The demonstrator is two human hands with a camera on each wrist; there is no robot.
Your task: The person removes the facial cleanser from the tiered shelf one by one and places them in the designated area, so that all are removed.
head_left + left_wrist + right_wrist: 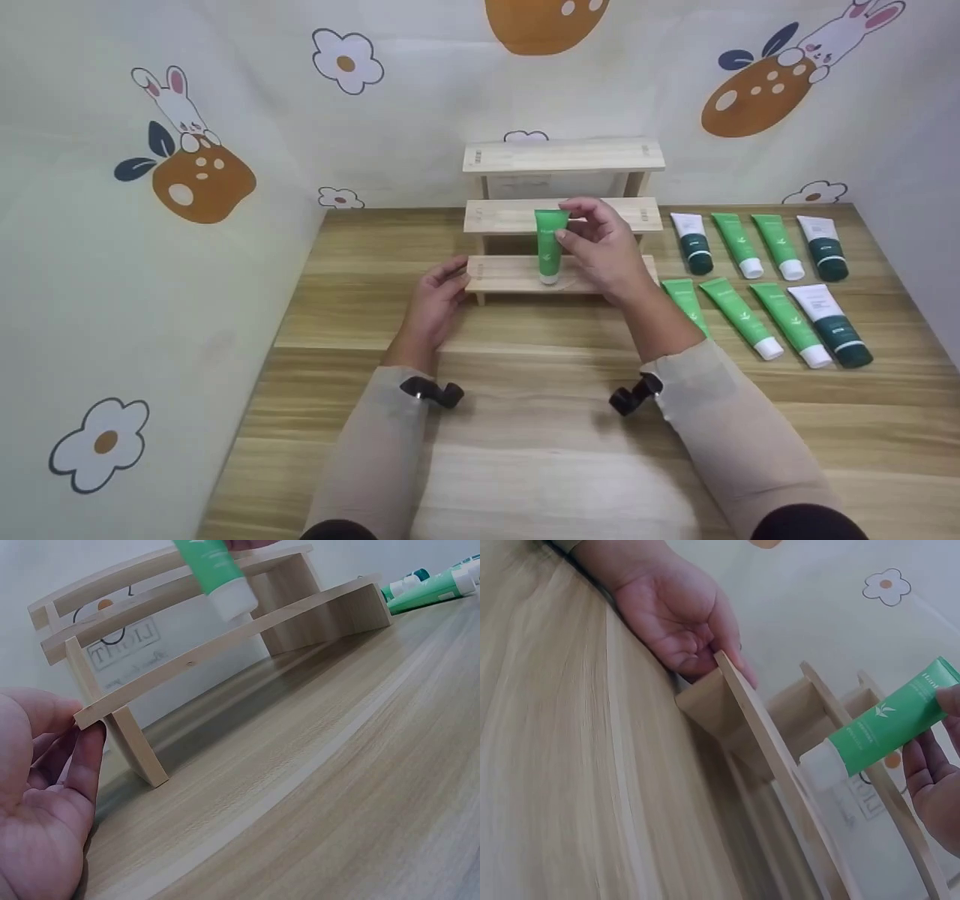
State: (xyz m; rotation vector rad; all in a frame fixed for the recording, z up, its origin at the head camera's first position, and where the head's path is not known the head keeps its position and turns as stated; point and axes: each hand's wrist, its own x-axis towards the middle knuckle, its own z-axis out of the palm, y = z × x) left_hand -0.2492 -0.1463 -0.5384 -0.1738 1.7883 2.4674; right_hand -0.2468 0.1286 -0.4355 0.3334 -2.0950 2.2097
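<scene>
A three-step wooden shelf (pixel 504 274) stands against the back wall. My left hand (pixel 433 307) pinches the left end of its lowest board, with fingertips above and below the edge in the left wrist view. My right hand (pixel 606 255) holds a green squeeze tube (pixel 550 238) upright by its upper side, between thumb and fingers. The tube's white cap (pixel 823 766) points down, close over the lowest board. Part of the right hand lies outside the right wrist view.
Two rows of tubes lie on the wooden table (pixel 525 435) right of the shelf: several green tubes (pixel 777 246) with white caps, and white and dark green tubes (pixel 831 324). My right forearm partly covers one green tube (pixel 685 300). Patterned walls (pixel 420 112) enclose the back and sides.
</scene>
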